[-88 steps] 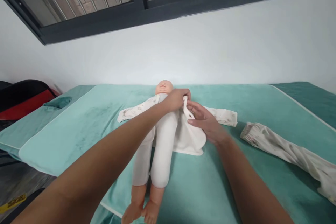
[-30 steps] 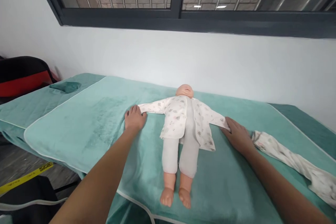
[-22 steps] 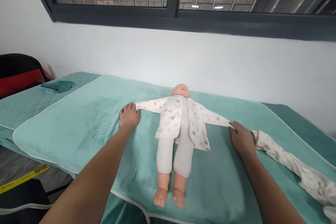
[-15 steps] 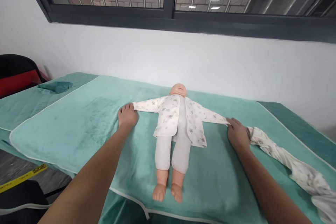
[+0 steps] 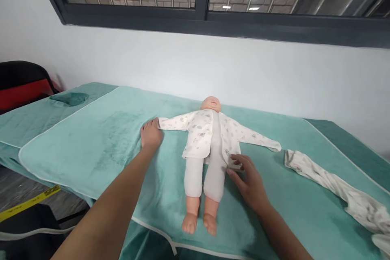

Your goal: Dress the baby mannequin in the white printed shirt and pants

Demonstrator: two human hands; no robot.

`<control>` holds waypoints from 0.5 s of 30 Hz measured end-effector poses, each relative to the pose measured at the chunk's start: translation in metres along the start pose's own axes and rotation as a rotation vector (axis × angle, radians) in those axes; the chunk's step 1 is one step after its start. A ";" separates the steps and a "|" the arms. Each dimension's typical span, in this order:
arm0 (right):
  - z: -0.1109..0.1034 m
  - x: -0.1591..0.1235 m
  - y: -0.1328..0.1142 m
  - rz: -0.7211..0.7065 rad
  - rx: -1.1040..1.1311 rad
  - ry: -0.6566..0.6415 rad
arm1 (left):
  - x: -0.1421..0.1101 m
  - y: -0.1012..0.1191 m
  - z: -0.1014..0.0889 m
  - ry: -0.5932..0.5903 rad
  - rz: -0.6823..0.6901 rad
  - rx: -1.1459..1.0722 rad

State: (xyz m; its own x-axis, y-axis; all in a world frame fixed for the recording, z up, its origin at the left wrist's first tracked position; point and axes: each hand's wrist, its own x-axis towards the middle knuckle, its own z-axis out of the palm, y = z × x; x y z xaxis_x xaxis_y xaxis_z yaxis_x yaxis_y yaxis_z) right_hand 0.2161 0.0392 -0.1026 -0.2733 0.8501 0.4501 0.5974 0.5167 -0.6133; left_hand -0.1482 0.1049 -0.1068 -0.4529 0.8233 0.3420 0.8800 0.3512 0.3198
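Note:
A baby doll (image 5: 191, 207) lies on its back with its feet toward me. It wears a white patterned baby shirt (image 5: 199, 136), unfastened down the front, and white covering on body and legs. My left hand (image 5: 151, 133) is closed at the cuff of the sleeve on the left, arm stretched out sideways. At the shirt's lower right hem, my right hand (image 5: 248, 180) has its thumb and fingers apart, fingertips over the fabric. The other sleeve lies flat, its end free.
A teal padded sheet (image 5: 122, 162) covers the bed. Crumpled patterned cloth (image 5: 332, 180) lies at the right. A white wall (image 5: 152, 61) and dark window frame (image 5: 137, 16) stand behind. A black and red item (image 5: 24, 89) is at far left, a yellow strap (image 5: 30, 203) below.
My right hand has let go of the right sleeve's cuff and moved left and down to the shirt's hem. My left hand stays at the other cuff.

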 end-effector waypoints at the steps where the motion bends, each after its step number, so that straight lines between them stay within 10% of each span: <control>1: 0.006 0.000 -0.009 0.036 0.018 0.023 | 0.000 0.000 0.001 0.006 -0.006 -0.004; 10: 0.014 0.056 -0.069 0.081 -0.103 0.104 | 0.004 -0.003 0.002 0.025 -0.069 -0.050; 15: 0.000 0.054 -0.091 -0.077 -0.050 -0.196 | 0.005 -0.005 0.002 0.028 -0.094 -0.102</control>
State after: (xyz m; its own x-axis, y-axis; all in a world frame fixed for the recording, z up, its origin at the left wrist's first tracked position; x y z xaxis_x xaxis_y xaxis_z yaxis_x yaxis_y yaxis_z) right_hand 0.1476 0.0379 -0.0225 -0.4579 0.8144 0.3565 0.6047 0.5792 -0.5466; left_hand -0.1543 0.1084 -0.1087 -0.5379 0.7756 0.3303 0.8149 0.3782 0.4391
